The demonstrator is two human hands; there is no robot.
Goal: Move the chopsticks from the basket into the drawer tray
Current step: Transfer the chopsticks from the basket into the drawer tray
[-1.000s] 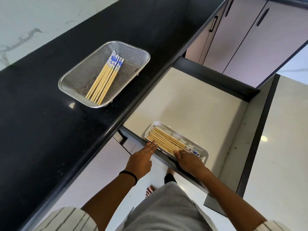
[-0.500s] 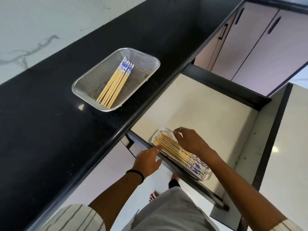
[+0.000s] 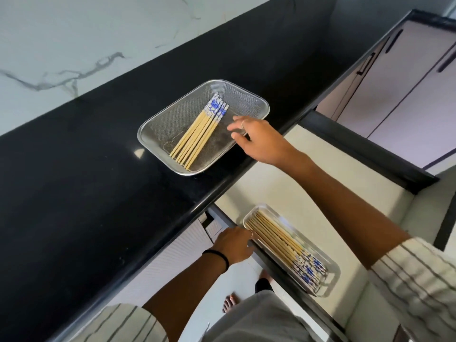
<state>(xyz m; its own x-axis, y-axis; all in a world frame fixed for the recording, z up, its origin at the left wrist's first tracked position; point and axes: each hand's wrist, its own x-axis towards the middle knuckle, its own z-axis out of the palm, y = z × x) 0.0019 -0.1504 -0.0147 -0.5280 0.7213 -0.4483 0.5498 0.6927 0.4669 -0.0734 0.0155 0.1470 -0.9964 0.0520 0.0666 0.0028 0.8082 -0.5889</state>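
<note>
A metal mesh basket (image 3: pixel 254 99) sits on the black counter and holds several wooden chopsticks (image 3: pixel 197 137) with blue-patterned tops. My right hand (image 3: pixel 259 139) hovers over the basket's right side, fingers spread, holding nothing, a little right of the chopsticks. In the open drawer a steel tray (image 3: pixel 332 280) holds several more chopsticks (image 3: pixel 278 240) of the same kind. My left hand (image 3: pixel 234 245) rests on the drawer's dark front edge beside the tray's near-left corner, fingers curled over the edge.
The black counter (image 3: pixel 98 193) runs diagonally, with a marble wall (image 3: pixel 74 45) behind. The drawer floor (image 3: pixel 308 174) is pale beige. Pale cabinet doors (image 3: pixel 407 95) with dark handles stand at the upper right. My bare foot (image 3: pixel 230 302) shows below.
My right hand left the drawer tray and rose up and left over the basket. My left hand stayed at the drawer's front edge. The view shifted so the basket appears more central.
</note>
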